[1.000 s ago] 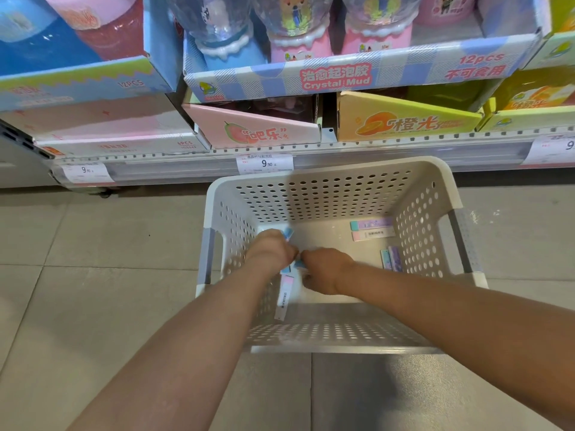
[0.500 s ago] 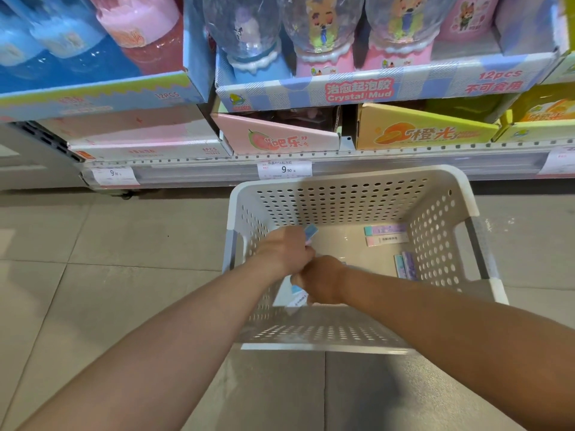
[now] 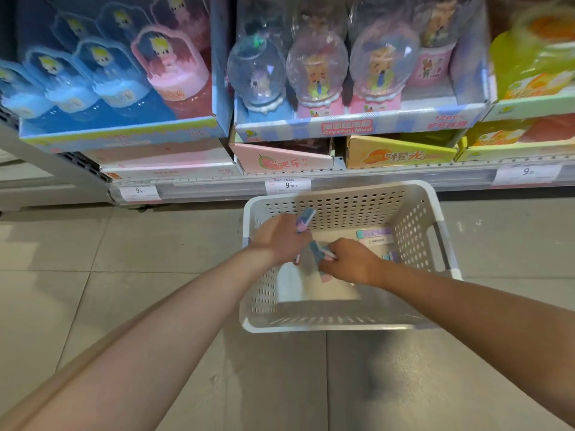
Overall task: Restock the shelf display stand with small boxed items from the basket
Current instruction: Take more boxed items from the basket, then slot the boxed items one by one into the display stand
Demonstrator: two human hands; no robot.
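Both hands have lifted from the basket floor since a second ago, each now carrying stock. Left hand (image 3: 281, 236) is curled round a few small boxes (image 3: 305, 217) whose blue and pink ends stick out past the knuckles; right hand (image 3: 350, 259), just beside it, pinches more boxes (image 3: 320, 253) between fingers and thumb. Beyond the right hand, a few more boxed items (image 3: 373, 237) lie on the floor of the white basket (image 3: 342, 194). Ahead of and above both hands is the shelf (image 3: 373, 177) with its display stands; which one takes these boxes I cannot tell. To do this well, I would square the boxes into one tidy stack, labels facing one way, then clear the basket rim before reaching up.
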